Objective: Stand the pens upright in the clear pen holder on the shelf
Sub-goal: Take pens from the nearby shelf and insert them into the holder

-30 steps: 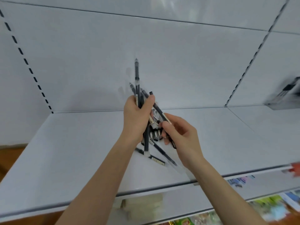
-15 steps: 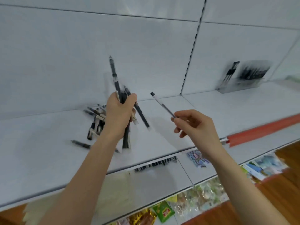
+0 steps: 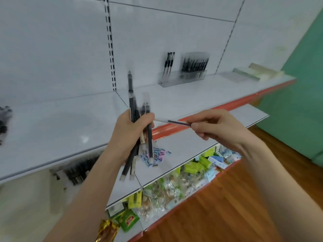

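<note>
My left hand [image 3: 128, 132] grips a bundle of black pens [image 3: 132, 102], held roughly upright in front of the white shelf [image 3: 57, 123]. My right hand [image 3: 216, 127] pinches a single pen [image 3: 172, 121] that lies nearly level, its tip pointing left and almost touching the bundle. The clear pen holder [image 3: 182, 78] stands at the back of the shelf to the right, well beyond both hands. Several black pens stand upright in it, a few at its left end and a row at its right end. More loose pens [image 3: 4, 119] lie blurred at the far left of the shelf.
A red price strip [image 3: 227, 105] runs along the shelf's front edge. A stack of clear and cream flat items [image 3: 257, 73] lies on the shelf at the far right. Lower shelves hold small coloured erasers [image 3: 157, 155] and snack packets [image 3: 174, 189]. Wooden floor and a green wall are at the right.
The view has swung right, bringing the pen holder closer to centre. My right hand turned its single pen level and brought its tip up to the bundle in my left hand.
</note>
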Demonstrator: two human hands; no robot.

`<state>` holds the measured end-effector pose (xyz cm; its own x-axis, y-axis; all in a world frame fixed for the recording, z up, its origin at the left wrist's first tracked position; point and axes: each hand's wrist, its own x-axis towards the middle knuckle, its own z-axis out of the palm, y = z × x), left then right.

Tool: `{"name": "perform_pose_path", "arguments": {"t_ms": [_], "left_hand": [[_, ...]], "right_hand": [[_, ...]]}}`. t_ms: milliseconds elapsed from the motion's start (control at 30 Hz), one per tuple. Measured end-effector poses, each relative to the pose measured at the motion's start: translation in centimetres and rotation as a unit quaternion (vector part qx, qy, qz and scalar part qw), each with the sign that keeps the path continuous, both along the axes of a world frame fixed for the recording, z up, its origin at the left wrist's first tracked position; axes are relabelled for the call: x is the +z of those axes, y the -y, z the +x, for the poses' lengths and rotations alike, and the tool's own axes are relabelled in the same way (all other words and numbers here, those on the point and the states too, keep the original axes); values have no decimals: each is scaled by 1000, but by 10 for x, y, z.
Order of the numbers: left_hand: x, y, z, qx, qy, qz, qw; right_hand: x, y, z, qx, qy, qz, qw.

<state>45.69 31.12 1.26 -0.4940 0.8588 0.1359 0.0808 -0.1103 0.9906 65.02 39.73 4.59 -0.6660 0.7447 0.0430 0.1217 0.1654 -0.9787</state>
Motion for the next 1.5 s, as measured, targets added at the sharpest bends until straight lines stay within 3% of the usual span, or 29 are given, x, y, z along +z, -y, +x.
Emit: {"name": "perform_pose_path", "arguments": {"t_ms": [200,400,533,667,833,1033,1200,1500], "left_hand": [[-2,-47,35,-8,-37,-7,999],[0,-109,26,42,10,18,999],[5,-155,15,71,50,32,996],[10,-187,4,109,88,51,989],[12,-213,-4,138,94,41,985],[11,-238,-4,179,85,31,980],[7,-263,5,237,67,35,969],[8,-319,40,323,104,43,940]], "right_hand": [[-3,-50,28,-85,-155,-121,977],[-16,-125,27,-201,-230,-127,944],[-10,-184,6,-158,-215,-83,960],[-2,-241,-21,-176,-207,-25,962],[4,-292,-48,-185,-123,99,970],[3,-348,-83,-136,-80,153,976],[3,-394,-103,-83,-93,151,981],[21,-448,-129,-7,-99,239,966]]}}
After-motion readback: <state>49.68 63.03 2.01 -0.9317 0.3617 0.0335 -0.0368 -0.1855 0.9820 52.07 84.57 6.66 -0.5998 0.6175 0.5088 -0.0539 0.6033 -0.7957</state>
